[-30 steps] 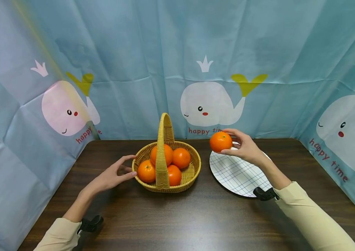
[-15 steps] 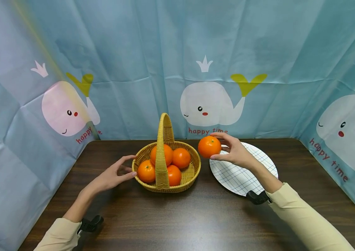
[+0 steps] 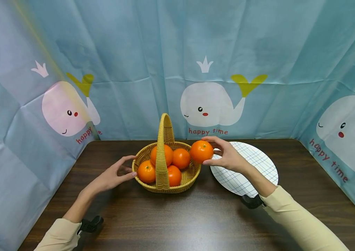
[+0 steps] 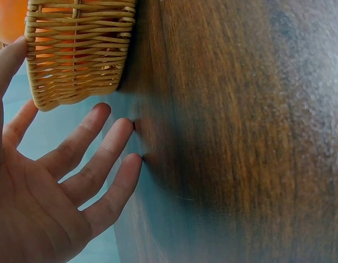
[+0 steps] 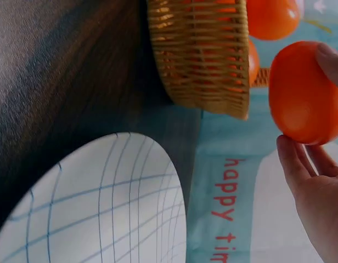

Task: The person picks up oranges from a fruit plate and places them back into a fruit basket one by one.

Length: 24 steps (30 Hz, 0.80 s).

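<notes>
My right hand (image 3: 227,155) holds an orange (image 3: 201,152) between thumb and fingers, over the right rim of a yellow wicker basket (image 3: 177,189). In the right wrist view the held orange (image 5: 303,93) is above rim level, apart from the basket's oranges. Several oranges (image 3: 181,158) lie inside the basket, partly behind its tall arched handle (image 3: 161,153). My left hand (image 3: 112,177) touches the basket's left end with thumb and forefinger. In the left wrist view that thumb (image 4: 12,60) meets the rim, while the other fingers (image 4: 111,148) spread loosely below the basket.
Right of the basket, partly under my right forearm, lies a round white plate (image 3: 259,164) with a blue grid pattern. The dark wooden table (image 3: 177,223) ends at a blue curtain (image 3: 133,69) printed with whales, which also hangs along both sides.
My right hand has carried the orange left and slightly down, from above the plate to the basket's right rim. The left hand and basket have stayed put.
</notes>
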Each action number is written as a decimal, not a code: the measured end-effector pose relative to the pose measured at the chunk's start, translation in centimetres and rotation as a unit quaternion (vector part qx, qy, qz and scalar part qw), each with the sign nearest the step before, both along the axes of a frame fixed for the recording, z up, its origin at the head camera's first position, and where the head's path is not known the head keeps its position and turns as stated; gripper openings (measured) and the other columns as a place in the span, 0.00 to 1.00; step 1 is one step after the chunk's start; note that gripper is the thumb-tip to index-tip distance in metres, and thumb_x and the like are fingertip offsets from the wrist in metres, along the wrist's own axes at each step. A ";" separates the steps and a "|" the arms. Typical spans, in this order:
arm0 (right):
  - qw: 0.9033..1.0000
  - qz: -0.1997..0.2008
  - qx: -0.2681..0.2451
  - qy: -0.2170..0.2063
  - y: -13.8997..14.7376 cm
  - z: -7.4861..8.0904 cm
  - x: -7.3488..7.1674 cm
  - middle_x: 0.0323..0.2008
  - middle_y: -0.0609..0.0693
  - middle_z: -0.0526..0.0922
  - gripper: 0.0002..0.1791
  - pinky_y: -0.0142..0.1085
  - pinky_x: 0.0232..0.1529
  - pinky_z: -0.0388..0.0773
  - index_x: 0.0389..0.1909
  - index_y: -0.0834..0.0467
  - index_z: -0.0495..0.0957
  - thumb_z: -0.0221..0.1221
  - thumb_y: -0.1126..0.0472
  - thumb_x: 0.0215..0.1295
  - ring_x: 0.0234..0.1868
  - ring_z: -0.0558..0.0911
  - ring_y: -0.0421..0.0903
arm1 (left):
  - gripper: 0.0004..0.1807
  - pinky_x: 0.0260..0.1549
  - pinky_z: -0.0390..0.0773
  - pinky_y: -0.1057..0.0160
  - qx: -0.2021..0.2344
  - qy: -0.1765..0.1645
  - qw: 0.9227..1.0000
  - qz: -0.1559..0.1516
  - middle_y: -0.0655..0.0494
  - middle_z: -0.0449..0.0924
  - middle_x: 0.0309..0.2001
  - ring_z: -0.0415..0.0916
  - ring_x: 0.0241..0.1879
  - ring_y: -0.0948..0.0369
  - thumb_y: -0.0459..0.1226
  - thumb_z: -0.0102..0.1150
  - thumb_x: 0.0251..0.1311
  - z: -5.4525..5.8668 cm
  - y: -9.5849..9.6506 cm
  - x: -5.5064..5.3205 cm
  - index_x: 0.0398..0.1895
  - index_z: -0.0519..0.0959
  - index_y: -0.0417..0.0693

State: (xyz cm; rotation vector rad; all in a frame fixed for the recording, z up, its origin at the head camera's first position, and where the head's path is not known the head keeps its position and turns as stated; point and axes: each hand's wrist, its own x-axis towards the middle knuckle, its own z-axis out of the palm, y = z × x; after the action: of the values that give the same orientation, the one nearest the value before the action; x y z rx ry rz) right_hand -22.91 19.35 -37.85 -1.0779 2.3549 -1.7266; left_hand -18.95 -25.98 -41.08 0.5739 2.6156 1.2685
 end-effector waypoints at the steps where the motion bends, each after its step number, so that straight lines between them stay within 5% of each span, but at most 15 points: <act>1: 1.000 0.000 0.001 0.000 -0.1 0.0 0.1 0.64 0.53 0.74 0.41 0.48 0.60 0.74 0.69 0.59 0.70 0.76 0.71 0.53 0.59 0.77 0.52 | 0.37 0.50 0.78 0.41 0.000 0.001 1.000 -0.001 0.35 0.67 0.67 0.75 0.58 0.43 0.44 0.64 0.69 0.0 0.0 0.0 0.76 0.59 0.48; 24: 1.000 0.022 -0.010 -0.008 -2.7 -1.2 1.1 0.64 0.55 0.73 0.42 0.49 0.60 0.73 0.69 0.62 0.69 0.75 0.75 0.52 0.60 0.77 0.53 | 0.37 0.50 0.79 0.44 0.006 -0.007 1.000 -0.004 0.34 0.69 0.65 0.75 0.58 0.43 0.43 0.64 0.69 0.2 0.1 -0.2 0.76 0.59 0.47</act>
State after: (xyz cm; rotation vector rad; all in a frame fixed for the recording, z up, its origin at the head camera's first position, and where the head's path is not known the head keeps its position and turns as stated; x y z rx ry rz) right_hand -21.77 16.66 -39.07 -1.1056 2.2916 -1.7397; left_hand -19.13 -25.84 -40.90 0.5749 2.5933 1.2813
